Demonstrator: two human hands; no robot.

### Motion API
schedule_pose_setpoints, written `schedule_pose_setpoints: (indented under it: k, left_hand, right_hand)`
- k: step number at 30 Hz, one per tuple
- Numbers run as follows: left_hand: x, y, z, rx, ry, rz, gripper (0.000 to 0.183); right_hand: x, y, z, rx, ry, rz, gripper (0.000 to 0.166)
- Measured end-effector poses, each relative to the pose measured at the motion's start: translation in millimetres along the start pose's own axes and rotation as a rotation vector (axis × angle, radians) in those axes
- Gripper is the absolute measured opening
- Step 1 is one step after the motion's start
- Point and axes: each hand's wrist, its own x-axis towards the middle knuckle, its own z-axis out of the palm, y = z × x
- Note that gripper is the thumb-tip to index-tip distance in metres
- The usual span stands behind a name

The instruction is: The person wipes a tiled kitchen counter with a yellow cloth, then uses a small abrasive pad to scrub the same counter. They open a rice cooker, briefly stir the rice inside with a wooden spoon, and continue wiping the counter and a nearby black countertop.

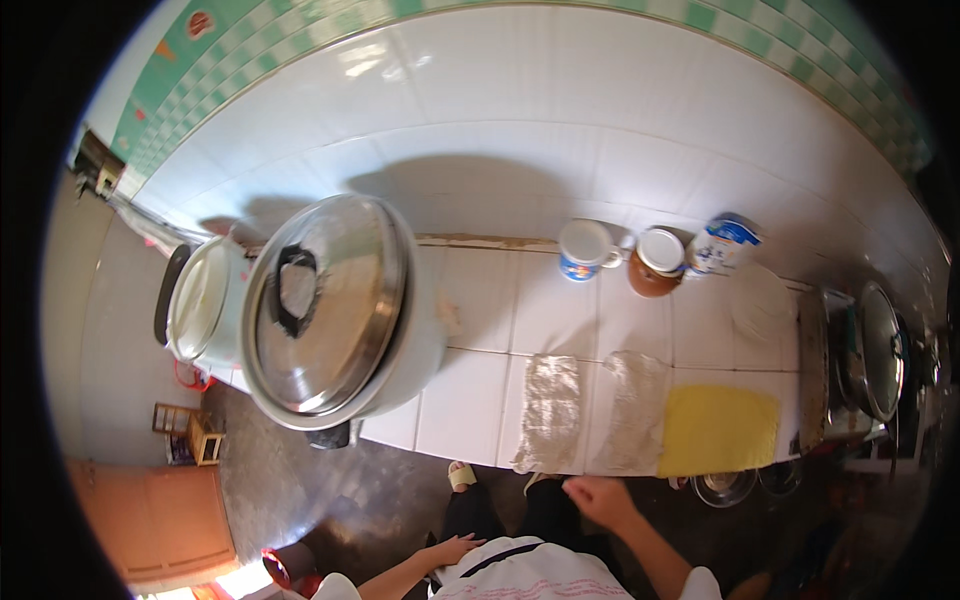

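Note:
My left hand [454, 550] rests against the front of my white shirt [525, 574], its fingers extended with nothing in them. Just off the counter's front edge, my right hand [600, 501] is curled into a loose fist, with no object visible in it. A yellow cloth [720, 429] lies flat on the white tiled counter [461, 405], ahead and to the right of that hand. To its left are two pale, crinkled cloths or sheets, one shiny [551, 409] and one duller [632, 409].
A large pot [427, 322] with a tilted metal lid [337, 315] stands left, beside a lidded white container [202, 300]. Along the wall are a lidded mug [583, 251], a brown jar [652, 277] and a blue-white bag [724, 246]. A stove [817, 367] with a glass-lidded pan [881, 352] stands right.

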Motion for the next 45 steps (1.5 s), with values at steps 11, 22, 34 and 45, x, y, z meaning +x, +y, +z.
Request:
schedule_pose_setpoints:
  k: [11,22,34,45]
  left_hand:
    - [-45.7,7.4,-6.5,0.065,0.145,-0.087,0.029]
    - [-87.8,-84.7,56.7,-0.506,0.366,-0.051,0.060]
    - [-122.9,-127.3,75.7,-0.683,0.451,0.063,0.041]
    - [-98.1,-152.7,78.0,-0.455,0.355,-0.052,0.036]
  right_hand:
    - [-1.3,74.6,152.9,-0.188,-0.844,0.265,0.049]
    - [42.3,1.4,237.4,-0.580,-1.233,0.078,0.051]
    - [26.5,-23.9,285.0,-0.651,-1.433,-0.032,0.046]
    - [0.1,0.1,301.3,-0.688,-1.407,0.175,0.055]
